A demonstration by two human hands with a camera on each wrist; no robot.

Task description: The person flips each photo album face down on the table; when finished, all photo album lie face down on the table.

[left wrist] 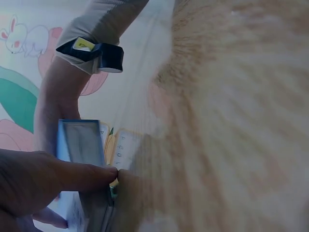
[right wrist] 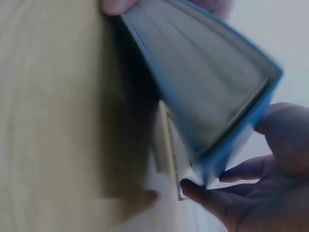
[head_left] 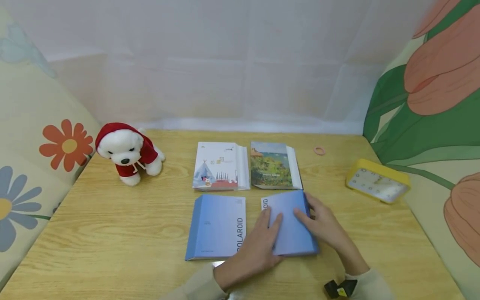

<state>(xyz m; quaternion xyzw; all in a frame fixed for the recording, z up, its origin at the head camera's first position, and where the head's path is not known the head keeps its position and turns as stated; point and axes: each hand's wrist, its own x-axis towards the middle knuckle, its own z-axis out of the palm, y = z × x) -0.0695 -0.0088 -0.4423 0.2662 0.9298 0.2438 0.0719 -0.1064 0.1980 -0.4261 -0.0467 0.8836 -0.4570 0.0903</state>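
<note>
Both hands hold a blue album (head_left: 294,237) with POLAROID lettering along its left edge. My left hand (head_left: 258,246) spreads its fingers on the cover, its thumb (left wrist: 91,176) against the page-block side in the left wrist view. Around the spine side, my right hand (head_left: 324,223) grips with the thumb on top. In the right wrist view the album (right wrist: 207,82) is tilted, a dark gap showing between it and the table. A matching blue album (head_left: 217,229) lies just left, partly behind the left hand.
Behind the blue albums lie a white illustrated album (head_left: 213,166) and a landscape-cover album (head_left: 271,171). A plush dog (head_left: 129,152) in red sits at left. A yellow clock (head_left: 378,181) and a pink ring (head_left: 319,151) are at right. Patterned panels flank the wooden table (head_left: 131,233).
</note>
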